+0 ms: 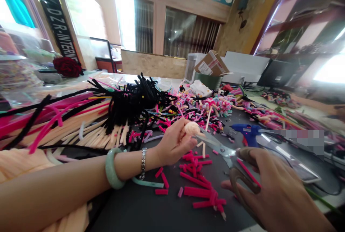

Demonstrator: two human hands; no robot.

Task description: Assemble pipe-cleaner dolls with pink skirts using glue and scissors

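My left hand [174, 142], with a green bangle [115, 169] and a metal bracelet [143, 163] on the wrist, pinches a small cream coil [192, 129] of fuzzy pipe cleaner. In my right hand [281, 185] are scissors [225, 151], with fingers through the brownish handle loops. Their blades point left, right beside the coil and a short tail on it; I cannot tell whether they touch. Cut pink pipe cleaner pieces [196, 191] lie on the dark table [140, 212] below, and a few cream snippets [203, 149] lie near the blades.
Long cream, pink and black pipe cleaners [88, 124] spread at the left, with a black bundle [134, 99] behind. Small colourful pipe cleaner figures [215, 100] are heaped farther back. A blue glue gun [249, 133] and a phone-like slab [293, 162] lie at right. A cardboard box [211, 63] stands behind.
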